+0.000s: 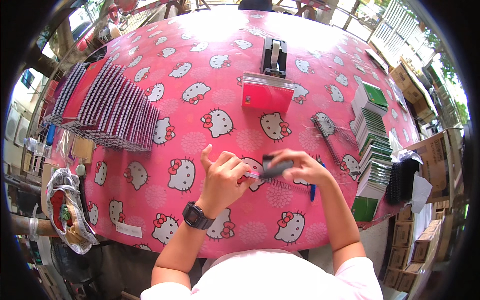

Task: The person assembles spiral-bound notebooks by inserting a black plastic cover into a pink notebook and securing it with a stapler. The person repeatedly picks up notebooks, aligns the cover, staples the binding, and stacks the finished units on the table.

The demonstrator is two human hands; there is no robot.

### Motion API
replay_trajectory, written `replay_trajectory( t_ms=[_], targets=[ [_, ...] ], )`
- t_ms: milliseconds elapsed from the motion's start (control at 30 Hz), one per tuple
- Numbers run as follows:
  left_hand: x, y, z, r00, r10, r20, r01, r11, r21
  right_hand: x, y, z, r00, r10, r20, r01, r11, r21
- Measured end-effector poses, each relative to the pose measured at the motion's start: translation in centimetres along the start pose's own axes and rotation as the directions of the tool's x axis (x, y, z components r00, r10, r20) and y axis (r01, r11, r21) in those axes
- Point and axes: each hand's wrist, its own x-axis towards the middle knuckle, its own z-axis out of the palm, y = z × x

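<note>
My left hand [225, 172], with a black watch on its wrist, grips a small notebook [253, 175] seen nearly edge-on near the middle of the table. Its fingers hide most of the notebook. A thin dark spiral binding coil [287, 186] runs rightward from the notebook's edge, over the tablecloth. Just above the coil, my right hand [302, 167] is closed around a dark, block-like object [279, 166], blurred so that its kind does not show. Blue pens [313, 192] lie beside my right wrist.
Red notebooks [267, 95] stand before a black tape dispenser [275, 55]. Tall stacks of spiral-bound notebooks [112, 102] rise at left, green-covered notebooks [370, 155] at right. Loose coils [330, 132] lie on the pink tablecloth [195, 125]. A plastic bag [70, 212] hangs at the left edge.
</note>
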Motion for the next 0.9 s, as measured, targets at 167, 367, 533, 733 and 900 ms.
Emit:
replay_trajectory(
  t_ms=[167,367,533,733,900],
  targets=[
    [1.0,-0.4,0.0,1.0,0.025,0.001,-0.025,1.0,-0.016,0.6,-0.6,-0.2,0.972,-0.225,0.064,0.17,0.866,0.471],
    [1.0,-0.7,0.2,0.999,-0.036,-0.002,0.036,0.997,-0.07,1.0,-1.7,-0.6,0.997,-0.072,0.013,0.07,0.991,0.112],
    [0.7,-1.2,0.0,0.989,-0.099,-0.108,0.094,0.994,-0.048,1.6,-2.8,-0.3,0.987,0.074,-0.145,-0.092,0.988,-0.125],
    [-1.1,-3.6,1.6,0.886,-0.456,0.082,0.324,0.484,-0.813,2.3,-1.6,0.6,0.978,0.188,-0.095,-0.189,0.982,0.005],
    [-1.4,-4.6,3.1,0.904,-0.38,0.199,0.356,0.405,-0.842,2.1,-1.9,-0.1,0.992,-0.107,0.064,0.101,0.991,0.091]
  ],
)
